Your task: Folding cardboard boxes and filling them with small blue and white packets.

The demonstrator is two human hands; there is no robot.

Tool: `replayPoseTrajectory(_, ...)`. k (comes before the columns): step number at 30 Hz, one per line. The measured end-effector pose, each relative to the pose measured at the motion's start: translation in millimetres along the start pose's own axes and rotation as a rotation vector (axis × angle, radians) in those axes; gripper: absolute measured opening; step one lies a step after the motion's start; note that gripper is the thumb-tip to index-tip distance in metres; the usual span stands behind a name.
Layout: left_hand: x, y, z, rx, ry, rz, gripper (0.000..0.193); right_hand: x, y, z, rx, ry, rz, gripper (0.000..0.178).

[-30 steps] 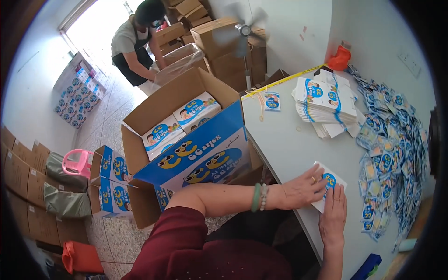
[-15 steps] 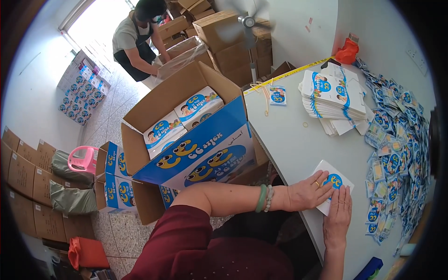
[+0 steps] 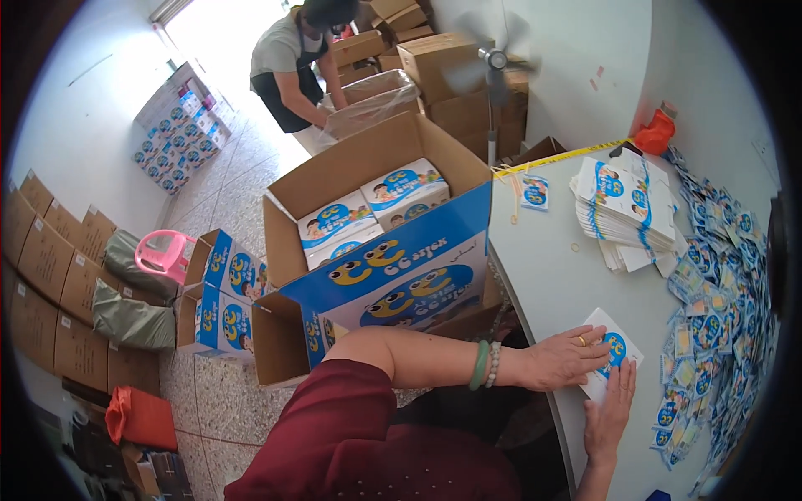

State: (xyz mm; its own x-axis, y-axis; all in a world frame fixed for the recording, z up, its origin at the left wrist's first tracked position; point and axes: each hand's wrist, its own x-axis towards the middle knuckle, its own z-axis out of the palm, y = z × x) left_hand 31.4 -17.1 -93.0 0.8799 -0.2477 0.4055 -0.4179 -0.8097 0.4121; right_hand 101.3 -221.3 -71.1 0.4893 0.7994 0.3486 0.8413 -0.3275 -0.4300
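Observation:
A small white carton with a blue round print point(image 3: 616, 344) lies on the table under both hands. My left hand point(image 3: 561, 357) reaches in from the left, palm down, its fingers stretched flat over the carton's left part; a green bangle and a beaded bracelet circle this wrist. At the carton's near right edge rests my right hand point(image 3: 611, 417), fingers straight, thumb apart. Part of the carton is hidden by the hands. Beyond it stands a stack of flat white cartons point(image 3: 626, 209). Right of the hands spreads a large pile of small blue sachets point(image 3: 710, 309).
Left of the table stands an open big box point(image 3: 376, 275) holding white cartons point(image 3: 338, 221). One sachet point(image 3: 535, 192) and rubber bands lie near the table's yellow-edged far end. A fan point(image 3: 494, 63) stands behind. Another person point(image 3: 288, 71) bends over a plastic-lined box at the back.
The whole view has shifted, so things appear farther right. My right hand has moved slightly away from my left on the carton. The other person still bends over the box.

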Motion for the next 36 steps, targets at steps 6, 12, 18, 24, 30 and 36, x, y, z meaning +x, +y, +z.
replayPoseTrajectory(6, 15.9, -14.0, 12.3, 0.084, 0.026, 0.187, 0.047, -4.1, 23.9, -8.2, -0.329, -0.119, 0.010, 0.057)
replayPoseTrajectory(12, 11.9, -34.5, -19.8, 0.152, -0.039, 0.158, 0.058, 20.3, 17.4, 3.7, -0.206, 0.017, -0.086, 0.052)
replayPoseTrajectory(18, 28.5, -24.9, -18.4, 0.181, -0.180, 0.145, 0.056, 10.8, 26.1, -2.3, -0.104, 0.044, 0.048, 0.042)
replayPoseTrajectory(24, 25.0, -24.7, -24.2, 0.134, -0.138, 0.166, 0.045, 12.1, 16.7, -5.7, 0.002, 0.006, 0.177, 0.035)
replayPoseTrajectory(30, 25.2, -26.0, -23.4, 0.121, -0.093, 0.178, 0.040, 11.6, 16.4, -6.1, 0.098, -0.016, 0.239, 0.030)
replayPoseTrajectory(36, 28.5, -27.7, -21.3, 0.103, -0.041, 0.181, 0.036, 13.5, 20.9, -5.0, 0.131, 0.012, 0.230, 0.031)
